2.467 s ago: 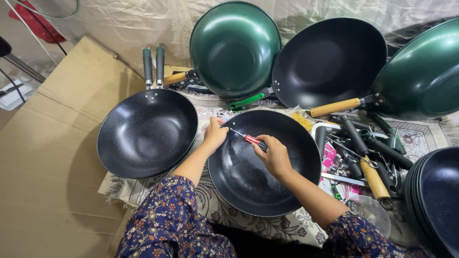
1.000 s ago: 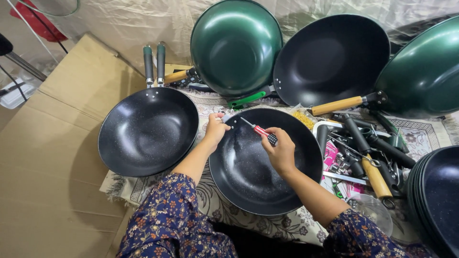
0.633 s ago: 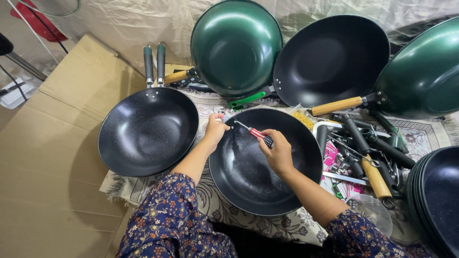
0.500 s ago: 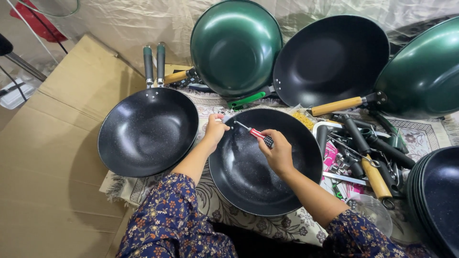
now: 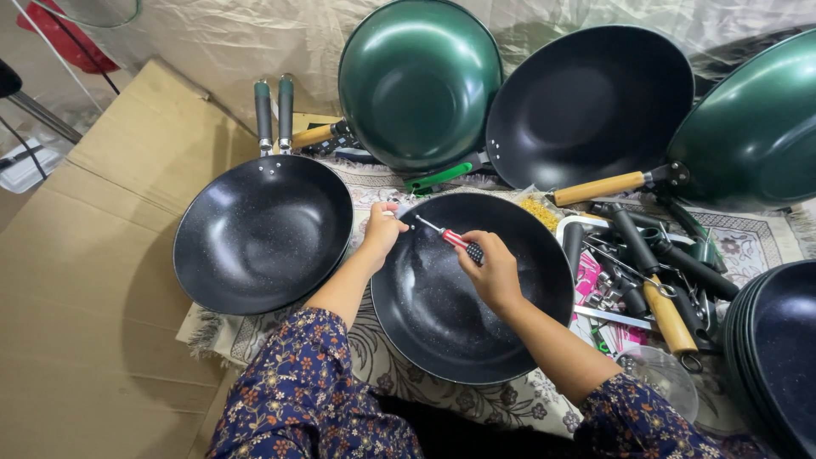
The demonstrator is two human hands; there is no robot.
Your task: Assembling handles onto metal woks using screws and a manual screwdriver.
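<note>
A black speckled wok [image 5: 463, 314] lies in front of me on a patterned cloth. My left hand [image 5: 382, 231] grips its far-left rim, pinching something small there that I cannot make out. My right hand [image 5: 491, 270] holds a screwdriver [image 5: 450, 238] with a red and black handle over the wok. Its metal tip points left at the rim beside my left fingers.
Another black wok [image 5: 263, 234] with two dark handles sits to the left. Green woks [image 5: 418, 81] [image 5: 756, 127] and a black wok [image 5: 586, 106] lean at the back. Loose handles, wooden [image 5: 667, 314] and black, lie at right beside a stack of black pans [image 5: 778, 357]. Cardboard [image 5: 85, 280] lies left.
The screwdriver has shifted slightly back and forth at the wok's rim, with my right hand moving a little. My left hand has stayed on the rim.
</note>
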